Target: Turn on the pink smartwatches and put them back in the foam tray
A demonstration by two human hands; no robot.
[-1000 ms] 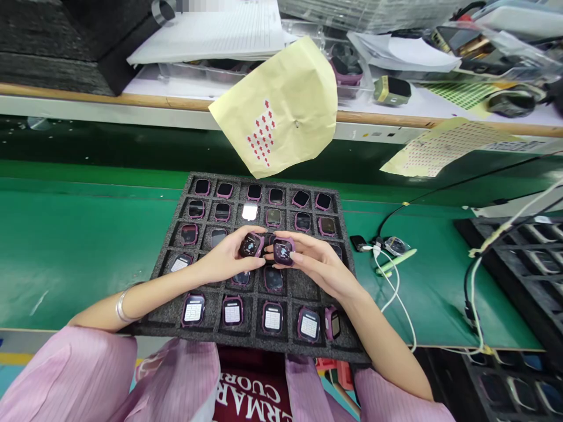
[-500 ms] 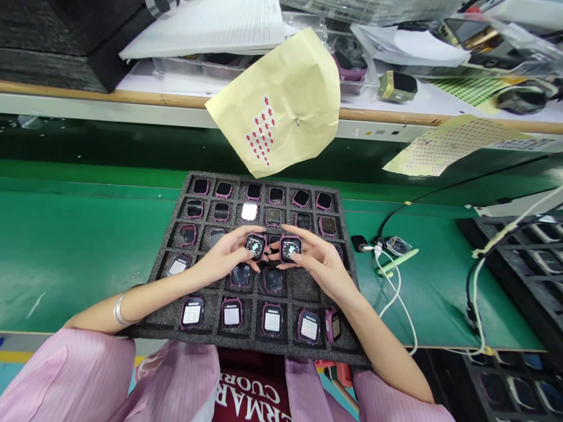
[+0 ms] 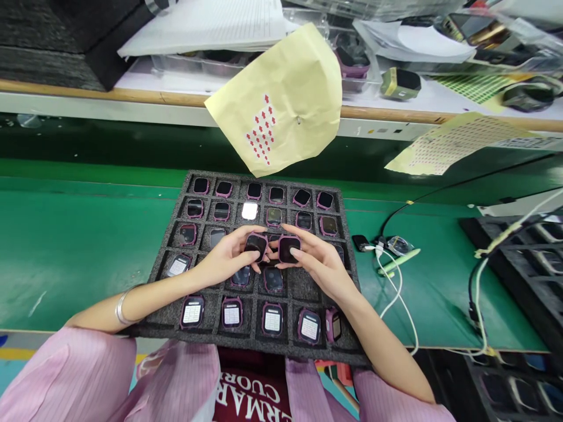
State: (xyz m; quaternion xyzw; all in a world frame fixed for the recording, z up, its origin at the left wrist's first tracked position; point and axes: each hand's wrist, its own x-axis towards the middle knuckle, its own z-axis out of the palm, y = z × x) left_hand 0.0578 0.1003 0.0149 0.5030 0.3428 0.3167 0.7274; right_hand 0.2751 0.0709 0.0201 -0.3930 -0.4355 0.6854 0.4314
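Observation:
My left hand grips a purple-framed smartwatch body, its thumb on the dark screen. A second smartwatch body is held in my right hand, the thumb likewise resting on its dark screen. The two watches are side by side, faces up, over the middle of a grey foam tray. Purple watch bodies without straps lie in many of the tray's compartments. Along the near row, a watch and several others show a white grid on screen. One watch stands tilted at the near right.
A shelf with papers runs across the back, a yellow sticker sheet hanging from its edge. White cables and a green pen-like tool lie on the green bench to the right. Another watch tray stands far right.
Both held watches had lit clock faces; their screens are dark now. My hands have stayed in nearly the same place.

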